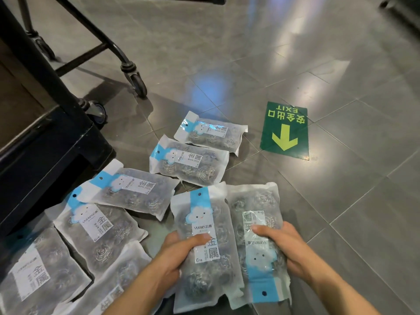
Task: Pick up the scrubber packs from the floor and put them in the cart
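A shop aisle, grey tiled floor (295, 53), green exit floor sticker (285, 130), wheeled black cart (75, 123), identical retail scrubber packs (188, 162)

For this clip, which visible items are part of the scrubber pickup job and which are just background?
Part of the job:
- pack in the left hand, gripped by the left hand
- pack in the right hand, gripped by the right hand
- loose packs on the floor
- black cart

Background:
- green exit floor sticker
- grey floor tiles

Packs (205, 247) are frosted glossy plastic over coiled metal scrubbers; floor (318, 64) is polished, reflective grey tile.
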A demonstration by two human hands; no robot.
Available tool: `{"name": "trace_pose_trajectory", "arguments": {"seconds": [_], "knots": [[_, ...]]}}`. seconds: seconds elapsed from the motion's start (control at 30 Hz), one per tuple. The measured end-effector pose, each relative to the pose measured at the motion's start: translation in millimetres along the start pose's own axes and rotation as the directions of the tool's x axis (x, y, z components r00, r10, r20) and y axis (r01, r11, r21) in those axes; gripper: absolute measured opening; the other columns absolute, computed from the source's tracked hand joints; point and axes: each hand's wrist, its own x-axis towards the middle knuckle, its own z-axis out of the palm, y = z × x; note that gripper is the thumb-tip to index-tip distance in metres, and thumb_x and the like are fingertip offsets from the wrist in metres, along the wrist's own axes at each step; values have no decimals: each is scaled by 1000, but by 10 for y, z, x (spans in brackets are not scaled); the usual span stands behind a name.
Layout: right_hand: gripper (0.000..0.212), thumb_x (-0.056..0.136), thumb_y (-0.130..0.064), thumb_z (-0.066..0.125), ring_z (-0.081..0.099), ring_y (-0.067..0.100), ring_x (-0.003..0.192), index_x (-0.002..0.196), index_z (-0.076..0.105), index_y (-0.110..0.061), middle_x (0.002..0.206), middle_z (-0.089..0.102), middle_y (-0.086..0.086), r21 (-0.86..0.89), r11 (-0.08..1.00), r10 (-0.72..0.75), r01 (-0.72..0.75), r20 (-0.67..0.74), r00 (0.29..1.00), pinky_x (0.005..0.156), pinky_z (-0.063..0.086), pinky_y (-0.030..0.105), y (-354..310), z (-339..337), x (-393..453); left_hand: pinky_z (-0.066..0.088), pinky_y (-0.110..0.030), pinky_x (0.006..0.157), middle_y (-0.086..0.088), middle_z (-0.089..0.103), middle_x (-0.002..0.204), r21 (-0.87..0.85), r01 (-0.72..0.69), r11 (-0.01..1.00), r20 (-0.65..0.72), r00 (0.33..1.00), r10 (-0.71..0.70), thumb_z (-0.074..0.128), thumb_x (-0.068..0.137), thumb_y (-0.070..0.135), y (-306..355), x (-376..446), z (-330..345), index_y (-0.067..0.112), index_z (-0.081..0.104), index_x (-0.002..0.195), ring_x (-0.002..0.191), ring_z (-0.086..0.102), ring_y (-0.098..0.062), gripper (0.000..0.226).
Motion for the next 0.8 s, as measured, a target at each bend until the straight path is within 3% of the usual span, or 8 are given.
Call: {"name": "trace_pose_trajectory", "arguments": {"seconds": [0.27,0.4,0.5,0.6,0.8], "knots": [[39,84,-3,77,75,44,99,121,65,-1,108,76,26,-6,992,-123,123,18,992,97,55,62,-385,-70,-262,61,-46,85,-17,79,100,120,-259,958,36,966,256,81,78,0,607,-282,120,4,70,116,91,77,-34,40],[50,72,-9,82,77,40,95,119,67,0,104,78,23,-22,979,-202,202,-11,979,94,58,57,-692,-4,-394,62,-39,79,-11,80,97,208,-361,909,42,932,361,80,79,0,951,-477,102,8,70,112,89,79,-27,35],[42,75,-8,81,77,37,96,115,72,-3,104,79,20,-36,958,-285,284,-21,958,94,58,52,-1006,51,-584,60,-39,80,-9,81,98,261,-410,874,46,910,413,83,77,2,1248,-702,138,10,72,110,88,79,-24,36],[26,83,-2,77,78,34,93,109,73,-7,101,80,17,-50,948,-316,315,-8,949,86,62,48,-1436,131,-971,61,-40,80,-6,81,96,261,-436,861,12,893,449,84,75,4,1619,-1150,176,10,71,112,87,79,-24,40],[30,81,0,77,79,30,86,110,73,-5,99,80,16,-95,925,-366,367,23,930,68,65,36,-2740,318,-2390,59,-43,87,-5,81,98,291,-504,813,17,852,523,86,72,8,2758,-2741,403,14,73,112,90,79,-24,43]]}}
